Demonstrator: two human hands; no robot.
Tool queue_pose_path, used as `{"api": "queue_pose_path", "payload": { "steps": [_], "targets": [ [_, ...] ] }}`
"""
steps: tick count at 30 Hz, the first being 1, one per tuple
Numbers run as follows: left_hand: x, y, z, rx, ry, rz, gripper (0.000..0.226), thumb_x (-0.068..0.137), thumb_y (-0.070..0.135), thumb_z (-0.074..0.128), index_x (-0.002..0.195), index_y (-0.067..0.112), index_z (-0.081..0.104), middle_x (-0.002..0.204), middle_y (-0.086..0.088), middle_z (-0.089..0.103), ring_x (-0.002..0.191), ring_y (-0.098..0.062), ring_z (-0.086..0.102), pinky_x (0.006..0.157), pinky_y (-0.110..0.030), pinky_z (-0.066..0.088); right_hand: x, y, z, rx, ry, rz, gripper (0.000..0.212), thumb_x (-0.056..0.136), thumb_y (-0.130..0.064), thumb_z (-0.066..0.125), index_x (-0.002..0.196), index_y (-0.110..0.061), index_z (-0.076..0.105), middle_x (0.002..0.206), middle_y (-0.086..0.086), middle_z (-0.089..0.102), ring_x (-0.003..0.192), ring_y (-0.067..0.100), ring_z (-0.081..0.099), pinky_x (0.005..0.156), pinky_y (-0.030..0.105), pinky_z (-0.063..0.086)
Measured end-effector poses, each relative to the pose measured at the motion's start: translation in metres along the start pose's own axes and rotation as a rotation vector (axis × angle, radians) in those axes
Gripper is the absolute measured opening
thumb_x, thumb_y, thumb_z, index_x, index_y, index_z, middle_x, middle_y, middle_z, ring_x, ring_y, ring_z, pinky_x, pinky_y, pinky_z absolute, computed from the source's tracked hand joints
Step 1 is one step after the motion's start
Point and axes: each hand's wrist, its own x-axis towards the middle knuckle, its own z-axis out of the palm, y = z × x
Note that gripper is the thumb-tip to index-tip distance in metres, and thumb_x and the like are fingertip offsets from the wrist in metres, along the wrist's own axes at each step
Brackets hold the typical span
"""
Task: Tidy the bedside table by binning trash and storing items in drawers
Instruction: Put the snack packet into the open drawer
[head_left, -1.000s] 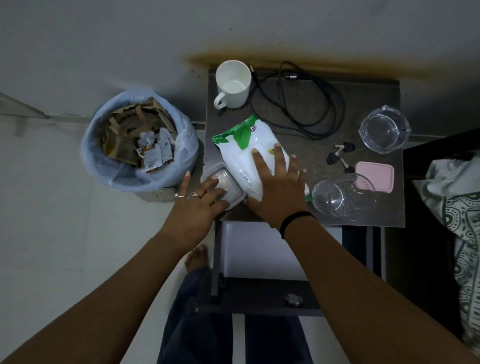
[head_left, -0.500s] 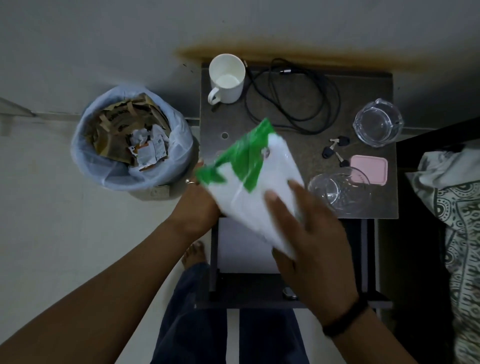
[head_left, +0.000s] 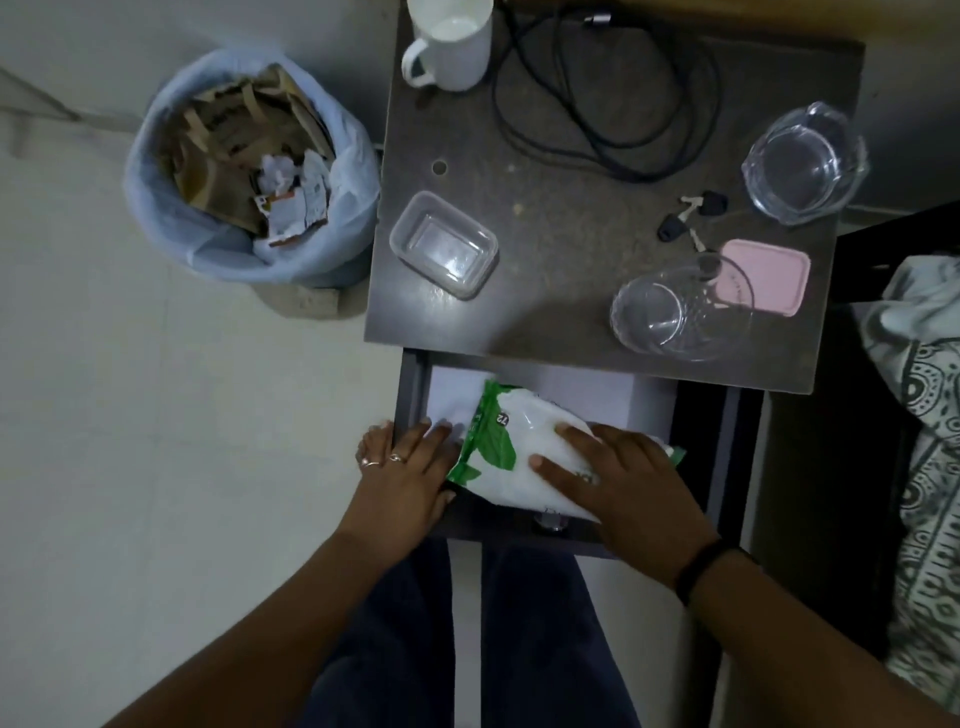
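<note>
A white and green wipes pack (head_left: 524, 441) lies tilted in the open drawer (head_left: 597, 389) under the bedside table (head_left: 561, 218), its near end over the drawer front. My right hand (head_left: 628, 483) holds the pack from above, fingers spread across it. My left hand (head_left: 405, 467) rests flat on the drawer's left wall, fingertips beside the pack's green edge. A bin (head_left: 234, 249) lined with a blue bag and full of paper scraps stands left of the table.
On the table are a clear plastic container (head_left: 444, 244), a white mug (head_left: 452, 47), a black cable (head_left: 608, 104), a glass bowl (head_left: 805, 161), keys (head_left: 691, 218), a pink lid (head_left: 763, 275) and a drinking glass (head_left: 670, 312). Patterned bedding (head_left: 924, 415) lies at the right.
My right hand lifted the pack off the tabletop and brought it down into the open drawer. My left hand left the plastic container and moved to the drawer's left side.
</note>
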Motion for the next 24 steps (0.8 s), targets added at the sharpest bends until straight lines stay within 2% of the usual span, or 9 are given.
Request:
{"api": "queue_pose_path", "payload": {
  "steps": [1, 4, 8, 12, 16, 18, 21, 22, 24],
  "targets": [
    [0.002, 0.006, 0.007, -0.011, -0.04, -0.049, 0.059, 0.081, 0.034, 0.058, 0.135, 0.019, 0.038, 0.139, -0.007, 0.051, 0.127, -0.029, 0.049, 0.104, -0.059, 0.033, 0.003, 0.005, 0.007, -0.023, -0.011, -0.026, 0.063, 0.078, -0.03, 0.057, 0.139, -0.034, 0.042, 0.139, 0.015, 0.049, 0.11, 0.04, 0.055, 0.09, 0.052, 0.045],
    [0.01, 0.01, 0.018, -0.095, -0.05, -0.169, 0.061, 0.083, 0.039, 0.043, 0.141, 0.021, 0.037, 0.146, -0.004, 0.043, 0.136, -0.026, 0.039, 0.109, -0.06, 0.023, 0.014, 0.014, 0.032, -0.047, -0.061, -0.053, 0.076, 0.073, -0.028, 0.072, 0.14, -0.036, 0.039, 0.14, 0.014, 0.047, 0.112, 0.04, 0.052, 0.092, 0.051, 0.042],
    [0.009, 0.005, 0.028, -0.225, -0.007, -0.227, 0.077, 0.084, 0.039, 0.05, 0.151, 0.022, 0.015, 0.157, 0.0, 0.021, 0.146, -0.016, 0.01, 0.117, -0.054, -0.001, 0.032, 0.009, 0.059, -0.029, -0.103, -0.041, 0.082, 0.07, -0.027, 0.075, 0.141, -0.036, 0.036, 0.143, 0.013, 0.044, 0.116, 0.042, 0.05, 0.094, 0.052, 0.04],
    [0.007, 0.005, 0.03, -0.248, 0.035, -0.215, 0.085, 0.083, 0.038, 0.053, 0.151, 0.02, 0.005, 0.159, 0.0, 0.015, 0.146, -0.014, 0.005, 0.116, -0.055, -0.002, 0.051, -0.003, 0.08, -0.024, -0.097, -0.076, 0.078, 0.071, -0.02, 0.073, 0.14, -0.033, 0.039, 0.14, 0.017, 0.047, 0.113, 0.043, 0.051, 0.094, 0.055, 0.041],
    [0.007, 0.002, 0.032, -0.193, 0.03, -0.165, 0.084, 0.082, 0.035, 0.051, 0.151, 0.022, 0.006, 0.16, -0.002, 0.008, 0.147, -0.018, -0.001, 0.115, -0.058, -0.004, 0.073, -0.014, 0.095, -0.022, -0.102, -0.113, 0.074, 0.078, -0.019, 0.069, 0.143, -0.03, 0.035, 0.142, 0.018, 0.044, 0.117, 0.044, 0.049, 0.097, 0.058, 0.039],
    [0.007, 0.001, 0.03, -0.149, 0.006, -0.138, 0.081, 0.084, 0.035, 0.048, 0.151, 0.024, 0.005, 0.16, -0.003, 0.003, 0.145, -0.018, -0.008, 0.114, -0.057, -0.008, 0.086, -0.017, 0.1, -0.002, -0.205, -0.124, 0.083, 0.079, -0.03, 0.071, 0.148, -0.027, 0.024, 0.15, 0.018, 0.033, 0.13, 0.048, 0.037, 0.104, 0.065, 0.028],
    [0.008, 0.001, 0.03, -0.086, -0.052, -0.088, 0.069, 0.089, 0.038, 0.036, 0.151, 0.026, 0.006, 0.16, -0.005, -0.003, 0.142, -0.019, -0.016, 0.111, -0.053, -0.019, 0.1, -0.014, 0.106, -0.008, -0.42, -0.096, 0.085, 0.089, -0.06, 0.043, 0.146, -0.035, -0.014, 0.158, 0.007, -0.015, 0.142, 0.041, -0.012, 0.111, 0.061, -0.005],
    [0.009, 0.001, 0.029, -0.068, -0.069, -0.072, 0.066, 0.09, 0.04, 0.03, 0.151, 0.026, 0.009, 0.16, -0.005, -0.002, 0.142, -0.019, -0.016, 0.109, -0.051, -0.023, 0.103, -0.014, 0.104, -0.005, -0.447, -0.093, 0.083, 0.088, -0.065, 0.037, 0.145, -0.036, -0.017, 0.157, 0.005, -0.021, 0.142, 0.039, -0.018, 0.111, 0.06, -0.008],
    [0.012, 0.001, 0.028, -0.002, -0.083, -0.037, 0.063, 0.09, 0.044, 0.019, 0.15, 0.024, 0.017, 0.16, -0.006, 0.0, 0.142, -0.019, -0.016, 0.11, -0.05, -0.025, 0.103, -0.016, 0.1, 0.015, -0.426, -0.124, 0.079, 0.088, -0.066, 0.033, 0.147, -0.037, -0.01, 0.157, 0.004, -0.02, 0.142, 0.037, -0.019, 0.111, 0.06, -0.007]
  ]
}}
